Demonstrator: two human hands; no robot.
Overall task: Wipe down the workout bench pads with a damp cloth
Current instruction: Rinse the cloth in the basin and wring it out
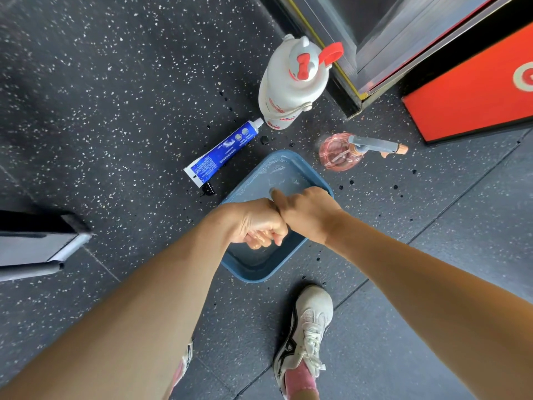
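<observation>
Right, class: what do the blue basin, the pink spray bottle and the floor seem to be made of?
Blue basin: probably moulded plastic, smooth, slightly glossy, rounded rim. Pink spray bottle: see-through tinted plastic, possibly glass; the dip tube shows inside. Floor: likely matte rubber tiles, dark with pale speckles and visible seams.

Blue basin [291,153]; black floor [115,96] speckled white; white jug [288,90], red cap; blue-and-white tube [222,151]; pink spray bottle [337,153]; red panel [467,93].

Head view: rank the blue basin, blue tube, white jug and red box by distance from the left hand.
1. Blue basin: directly beneath the left hand.
2. Blue tube: on the floor, left of the basin.
3. White jug: beyond the tube.
4. Red box: far right.
</observation>
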